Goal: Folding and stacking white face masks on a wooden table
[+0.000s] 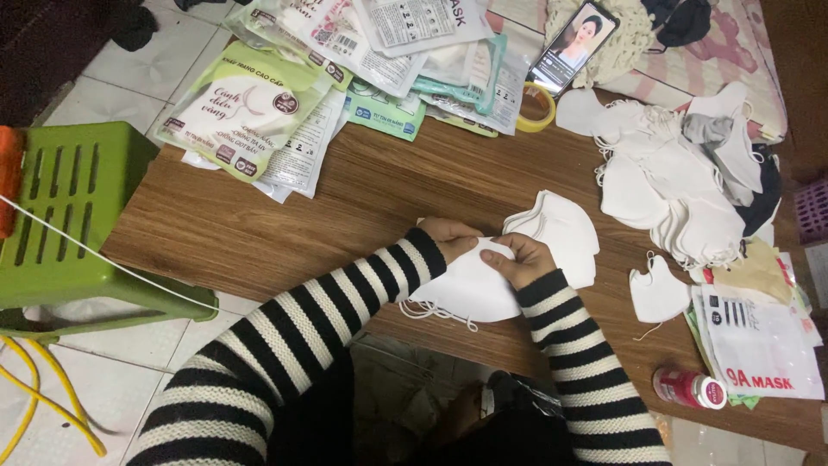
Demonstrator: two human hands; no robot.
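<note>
Far left: green plastic stool [73, 203] with slotted top, standing on the tiled floor [155, 52] just beside the table edge; yellow cords [34, 393] lie on the tiles below it. Wooden table [362, 194] carries, at its upper left, a loose spread of flat printed mask packets [285, 95], green and white, overlapping one another and hanging partly over the far edge. Centre: both arms in black-and-white striped sleeves reach onto the table. Left hand [448, 237] closed on the upper left edge of a white folded face mask [470, 289], fingers curled over it; right hand [522, 259] pinches the same mask from above, thumb and fingers tight on the fabric. The mask lies flat on the wood near the front edge, its ear loops [435, 315] trailing off to the lower left. Touching it on the right, a small stack of white masks [561, 229]. Behind, a phone [573, 43] leaning with lit screen, yellow tape roll [536, 108] beside it. Right: large loose pile of white masks [673, 181], one single mask [657, 292] apart from it, more packets [759, 345], and a small red-labelled bottle [688, 388] lying on its side near the front edge.
</note>
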